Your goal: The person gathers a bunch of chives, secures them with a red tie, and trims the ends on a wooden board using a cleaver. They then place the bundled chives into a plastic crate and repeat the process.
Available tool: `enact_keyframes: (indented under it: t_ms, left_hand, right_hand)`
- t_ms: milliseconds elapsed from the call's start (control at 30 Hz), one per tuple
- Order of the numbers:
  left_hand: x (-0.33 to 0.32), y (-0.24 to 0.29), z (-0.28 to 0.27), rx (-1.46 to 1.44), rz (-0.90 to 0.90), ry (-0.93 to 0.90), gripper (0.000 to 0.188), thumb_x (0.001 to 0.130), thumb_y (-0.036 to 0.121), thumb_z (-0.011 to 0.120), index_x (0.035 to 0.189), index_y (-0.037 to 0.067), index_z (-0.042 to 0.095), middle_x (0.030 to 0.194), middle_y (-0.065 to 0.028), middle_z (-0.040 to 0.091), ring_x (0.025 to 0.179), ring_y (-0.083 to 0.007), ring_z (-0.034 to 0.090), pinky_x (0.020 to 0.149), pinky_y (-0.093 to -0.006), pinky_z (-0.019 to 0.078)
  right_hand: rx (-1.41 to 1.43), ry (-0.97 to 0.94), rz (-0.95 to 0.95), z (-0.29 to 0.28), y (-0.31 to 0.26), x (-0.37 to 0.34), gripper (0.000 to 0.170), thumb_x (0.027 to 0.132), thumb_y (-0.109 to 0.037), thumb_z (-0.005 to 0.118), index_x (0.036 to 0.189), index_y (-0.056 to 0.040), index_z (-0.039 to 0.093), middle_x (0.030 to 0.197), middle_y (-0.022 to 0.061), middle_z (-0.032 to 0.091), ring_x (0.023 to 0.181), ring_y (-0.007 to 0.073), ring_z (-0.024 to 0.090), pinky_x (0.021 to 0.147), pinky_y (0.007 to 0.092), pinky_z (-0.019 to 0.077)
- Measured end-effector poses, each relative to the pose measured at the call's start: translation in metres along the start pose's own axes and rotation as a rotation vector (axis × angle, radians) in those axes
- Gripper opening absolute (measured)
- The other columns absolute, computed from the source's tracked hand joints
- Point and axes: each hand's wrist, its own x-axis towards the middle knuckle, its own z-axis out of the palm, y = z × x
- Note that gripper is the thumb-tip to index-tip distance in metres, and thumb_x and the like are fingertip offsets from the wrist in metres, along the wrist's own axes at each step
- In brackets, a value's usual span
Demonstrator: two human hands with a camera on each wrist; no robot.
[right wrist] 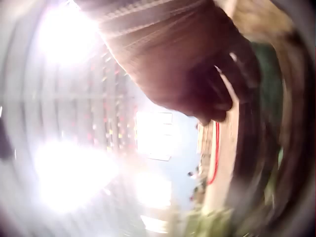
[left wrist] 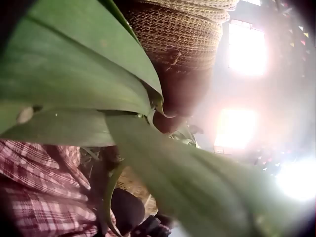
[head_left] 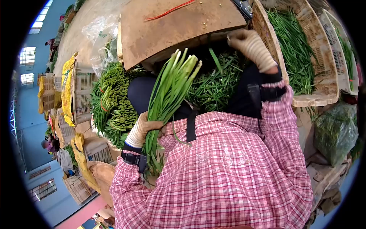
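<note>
And it's the left hand (head_left: 144,129) doing the holding, fingers curled firmly around a bunch of flat-leaved greens (head_left: 167,89)! The grip sits low on the leaves, well below the pale stem ends, which fan out upward toward the near edge of the bench (head_left: 171,34); below the fist, the leaf tips hang down by the checked shirt (head_left: 225,164). In the left wrist view, broad blades cross close in front of the fingers.

Over to the right hand (head_left: 248,45), just beside the bench's near right corner, and this one's released, fingers loosely bent, blurred in its own wrist view. The bunch is well apart from it, over on the left-hand side. Between the two, a single leaf strip (head_left: 215,60) shows just below the near edge, above a heap of leaf scraps (head_left: 215,89) between the knees.

Up toward the bench's far edge lies a red tie (head_left: 169,10). Off the right edge, a plastic crate (head_left: 316,102) carries long green leaves (head_left: 293,49); off the near left corner, tied bundles (head_left: 114,101) are stacked.
</note>
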Motion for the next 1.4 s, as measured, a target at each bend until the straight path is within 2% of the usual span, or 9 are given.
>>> enact_keyframes:
  t_ms: [67,167,400,533,833,933,1067,1200,1400]
  left_hand:
    - [0.0,0.0,0.002,-0.141,0.055,-0.014,0.035,0.074,0.006,0.063,0.107,-0.007,0.058,0.076,-0.0102,0.066,0.058,-0.0126,0.057,0.051,-0.0229,0.0452]
    - [0.009,0.003,-0.001,-0.194,0.07,-0.109,0.042,0.074,0.008,0.063,0.112,-0.008,0.056,0.084,-0.0128,0.065,0.057,-0.0125,0.055,0.049,-0.0225,0.0449]
    - [0.023,-0.001,0.018,-0.161,0.102,-0.027,0.028,0.08,0.007,0.06,0.106,-0.004,0.057,0.074,-0.01,0.063,0.058,-0.0143,0.059,0.049,-0.0234,0.048]
    - [0.018,0.009,0.033,-0.144,0.041,-0.057,0.033,0.081,0.011,0.061,0.111,-0.002,0.055,0.073,-0.0076,0.062,0.057,-0.0129,0.057,0.051,-0.0224,0.0463]
    - [0.028,-0.004,0.032,-0.245,0.103,-0.252,0.048,0.083,0.018,0.064,0.122,-0.006,0.05,0.094,-0.0138,0.064,0.055,-0.0104,0.053,0.048,-0.0209,0.0413]
    - [0.03,-0.003,0.037,-0.298,0.048,-0.27,0.055,0.083,0.019,0.064,0.129,-0.007,0.046,0.111,-0.021,0.062,0.054,-0.0104,0.053,0.048,-0.021,0.0417]
    - [0.025,-0.001,0.042,-0.322,0.022,-0.251,0.056,0.083,0.017,0.063,0.131,-0.007,0.045,0.117,-0.0226,0.061,0.055,-0.0098,0.054,0.049,-0.0207,0.044]
    - [0.026,0.003,0.043,-0.277,0.007,-0.239,0.057,0.083,0.017,0.063,0.132,-0.005,0.043,0.115,-0.0222,0.063,0.05,-0.0067,0.053,0.043,-0.0179,0.043]
    - [0.031,-0.001,0.04,-0.35,-0.034,-0.292,0.055,0.084,0.015,0.062,0.132,-0.006,0.042,0.114,-0.0244,0.062,0.05,-0.0101,0.056,0.045,-0.0178,0.0453]
  right_hand:
    - [-0.795,0.283,-0.186,0.017,0.01,-0.017,0.045,0.083,-0.042,0.065,0.111,-0.0078,0.066,0.102,0.0125,0.068,0.093,0.0325,0.065,0.081,0.0386,0.0524]
    - [0.445,0.013,-0.115,0.052,-0.021,-0.027,0.047,0.078,-0.035,0.073,0.106,0.0019,0.063,0.092,0.0118,0.067,0.082,0.0195,0.063,0.075,0.0327,0.0512]
    - [1.242,0.164,0.266,0.084,-0.003,-0.011,0.021,0.085,-0.021,0.061,0.09,-0.0012,0.065,0.071,0.0069,0.064,0.057,0.0134,0.06,0.049,0.0253,0.046]
    - [0.999,0.02,-0.036,0.094,-0.002,-0.016,0.061,0.082,-0.03,0.072,0.127,0.0019,0.048,0.107,0.0102,0.062,0.091,0.019,0.061,0.071,0.0318,0.0523]
    - [1.553,-0.136,0.226,0.084,-0.008,-0.002,0.031,0.085,-0.027,0.068,0.105,-0.0036,0.064,0.095,0.0034,0.065,0.083,0.0129,0.061,0.074,0.0251,0.0499]
    - [0.715,0.202,-0.157,0.089,-0.02,-0.017,0.035,0.081,-0.02,0.072,0.108,-0.0001,0.063,0.098,0.0042,0.066,0.087,0.0113,0.06,0.079,0.0265,0.0484]
    - [1.264,0.196,0.062,0.093,0.003,0.006,0.03,0.091,-0.031,0.065,0.09,-0.0007,0.066,0.077,0.0045,0.067,0.065,0.0109,0.061,0.062,0.0275,0.0506]
    - [0.665,-0.069,-0.206,0.067,0.0,-0.015,0.045,0.079,-0.026,0.073,0.109,0.005,0.062,0.093,0.0091,0.066,0.083,0.0142,0.061,0.079,0.0277,0.0494]
    - [1.108,0.196,0.026,0.086,0.009,0.004,0.033,0.087,-0.031,0.068,0.093,0.0006,0.066,0.071,0.0026,0.063,0.058,0.0084,0.055,0.058,0.0233,0.0489]
